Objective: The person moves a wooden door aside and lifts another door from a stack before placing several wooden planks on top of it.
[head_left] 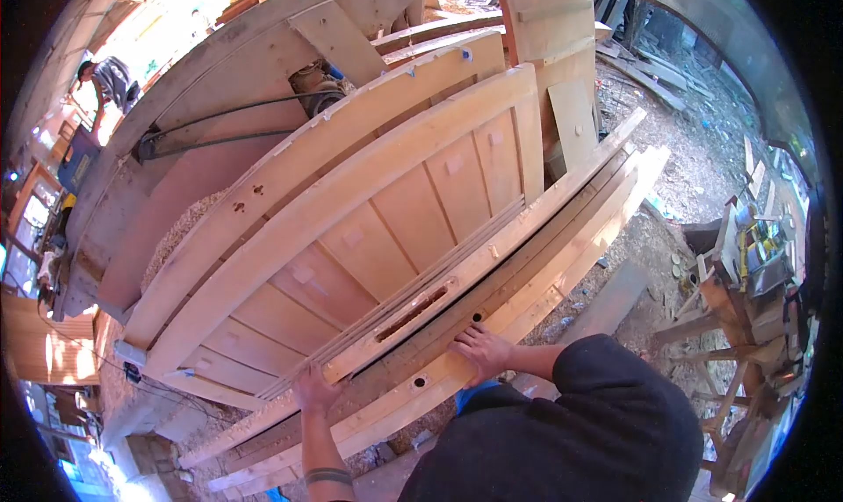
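Observation:
My left hand [316, 390] has its fingers bent over the lower end of a long wooden beam [527, 219] with a slot cut in it. My right hand [483, 353] grips the edge of the nearer light-coloured plank [571, 260], close to two round dark holes. Between these two pieces runs a darker board, and all of them lie side by side on a slant. Just beyond leans a wooden door panel [439, 195] with an arched frame and vertical boards. The undersides of both hands are hidden.
A second arched wooden piece [263, 186] stands behind the panel, before a large machine with a belt [228, 111]. Another person [112, 82] bends at the far left. Scrap wood and shavings litter the ground; a cluttered wooden stand [746, 309] is at right.

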Action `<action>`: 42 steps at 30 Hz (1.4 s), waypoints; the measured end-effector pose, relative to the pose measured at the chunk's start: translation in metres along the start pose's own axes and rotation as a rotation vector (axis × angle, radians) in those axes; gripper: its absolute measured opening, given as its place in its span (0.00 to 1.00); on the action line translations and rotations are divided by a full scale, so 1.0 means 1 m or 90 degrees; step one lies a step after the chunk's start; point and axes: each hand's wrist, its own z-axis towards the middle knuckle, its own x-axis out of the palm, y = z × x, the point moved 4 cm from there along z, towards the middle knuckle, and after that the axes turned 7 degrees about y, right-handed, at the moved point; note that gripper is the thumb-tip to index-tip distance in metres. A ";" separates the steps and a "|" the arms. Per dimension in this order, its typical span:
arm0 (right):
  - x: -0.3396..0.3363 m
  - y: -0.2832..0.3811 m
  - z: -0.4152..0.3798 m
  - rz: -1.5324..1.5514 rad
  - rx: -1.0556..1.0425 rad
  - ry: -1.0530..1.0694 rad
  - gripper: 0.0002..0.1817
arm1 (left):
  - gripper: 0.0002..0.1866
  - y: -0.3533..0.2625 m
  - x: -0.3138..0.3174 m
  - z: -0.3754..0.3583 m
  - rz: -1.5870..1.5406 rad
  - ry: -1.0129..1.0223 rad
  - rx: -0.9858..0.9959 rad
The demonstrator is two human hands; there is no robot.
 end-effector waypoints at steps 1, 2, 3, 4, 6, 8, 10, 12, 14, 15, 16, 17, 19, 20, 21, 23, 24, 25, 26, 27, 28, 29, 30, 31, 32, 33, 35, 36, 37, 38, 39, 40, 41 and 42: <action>0.000 -0.001 0.002 0.000 -0.012 -0.025 0.56 | 0.48 -0.001 -0.007 0.001 -0.011 0.024 -0.001; -0.003 -0.001 0.004 -0.006 -0.008 -0.011 0.56 | 0.47 0.001 -0.007 0.002 -0.012 0.025 -0.002; -0.008 0.001 0.004 -0.010 -0.004 0.004 0.55 | 0.47 0.002 -0.004 0.003 -0.014 0.028 -0.003; -0.010 0.002 0.004 -0.014 0.002 0.019 0.55 | 0.46 0.003 -0.001 0.003 -0.014 0.032 -0.003; -0.012 0.004 0.004 -0.023 0.002 0.010 0.55 | 0.45 0.002 -0.002 0.002 -0.015 0.010 0.007; -0.010 0.005 0.001 -0.022 0.002 0.005 0.55 | 0.44 0.000 -0.001 0.000 -0.014 -0.008 0.020; -0.008 0.003 0.002 -0.013 0.001 -0.001 0.55 | 0.43 -0.002 -0.005 0.002 -0.011 -0.027 0.035; -0.009 0.003 0.002 -0.020 0.006 -0.006 0.56 | 0.42 -0.001 -0.002 0.002 0.023 -0.016 0.015; -0.009 0.004 0.003 -0.015 0.001 -0.014 0.56 | 0.41 0.000 -0.003 0.003 0.034 -0.004 0.003; -0.011 0.003 0.003 -0.010 -0.004 -0.019 0.56 | 0.41 -0.002 -0.006 0.003 0.027 0.003 0.003; -0.011 0.003 0.001 -0.004 -0.008 -0.023 0.56 | 0.40 -0.003 -0.007 0.003 0.020 0.011 0.003; -0.007 0.003 0.000 0.000 -0.006 -0.021 0.55 | 0.40 -0.004 -0.006 0.003 0.017 -0.001 0.008; -0.002 0.000 -0.001 0.002 -0.002 -0.018 0.55 | 0.39 -0.003 -0.004 0.004 0.009 -0.027 0.020; -0.003 0.000 -0.002 -0.005 -0.004 -0.023 0.55 | 0.38 -0.004 -0.005 0.004 0.008 -0.038 0.026; -0.004 0.000 -0.002 -0.012 -0.008 -0.026 0.55 | 0.38 -0.005 -0.006 0.003 0.006 -0.048 0.032; -0.005 0.000 0.000 -0.009 -0.007 -0.007 0.55 | 0.36 -0.005 -0.006 0.001 0.009 -0.076 0.045; -0.005 -0.001 0.001 0.001 -0.003 0.016 0.55 | 0.35 -0.005 -0.006 0.001 0.012 -0.093 0.053; -0.003 -0.001 0.001 0.011 0.001 0.039 0.55 | 0.34 -0.005 -0.004 -0.001 0.015 -0.110 0.062; -0.002 0.000 -0.001 0.014 -0.005 0.017 0.55 | 0.33 -0.004 -0.001 -0.002 0.012 -0.127 0.079; -0.001 0.000 -0.002 0.014 -0.011 -0.006 0.55 | 0.33 -0.003 0.000 -0.001 0.008 -0.145 0.098; -0.002 -0.002 -0.002 0.012 -0.018 -0.029 0.55 | 0.32 -0.002 0.001 0.001 0.003 -0.166 0.116; -0.002 -0.003 -0.001 -0.001 -0.022 -0.035 0.55 | 0.31 -0.003 0.000 0.001 -0.007 -0.177 0.123; -0.002 -0.003 -0.002 -0.013 -0.026 -0.039 0.55 | 0.31 -0.005 -0.002 0.000 -0.018 -0.186 0.129; -0.002 -0.003 -0.001 -0.024 -0.029 -0.043 0.55 | 0.30 -0.005 -0.002 -0.002 -0.028 -0.194 0.136; -0.002 -0.003 -0.001 -0.013 -0.036 -0.055 0.55 | 0.30 -0.004 0.000 -0.002 -0.019 -0.209 0.146; -0.002 -0.004 -0.001 -0.001 -0.041 -0.069 0.55 | 0.30 -0.002 0.002 -0.002 -0.008 -0.224 0.158; -0.002 -0.003 -0.002 0.011 -0.042 -0.079 0.55 | 0.31 -0.001 0.007 -0.001 0.007 -0.200 0.138; -0.003 -0.002 -0.002 0.012 -0.040 -0.075 0.55 | 0.31 -0.001 0.008 0.000 0.013 -0.163 0.105; -0.004 -0.002 -0.002 0.012 -0.040 -0.072 0.55 | 0.32 0.001 0.009 0.001 0.020 -0.127 0.072; -0.004 -0.003 -0.002 0.012 -0.039 -0.076 0.55 | 0.33 0.002 0.012 0.002 0.021 -0.126 0.089; -0.002 -0.004 -0.003 0.011 -0.038 -0.080 0.55 | 0.34 0.005 0.014 0.004 0.021 -0.125 0.108; -0.002 -0.004 -0.003 0.011 -0.037 -0.085 0.55 | 0.35 0.007 0.017 0.006 0.023 -0.124 0.126; -0.002 -0.004 -0.003 0.018 -0.035 -0.083 0.55 | 0.35 0.006 0.014 0.006 0.014 -0.105 0.114; -0.003 -0.004 -0.003 0.025 -0.033 -0.081 0.55 | 0.35 0.003 0.010 0.004 0.005 -0.085 0.102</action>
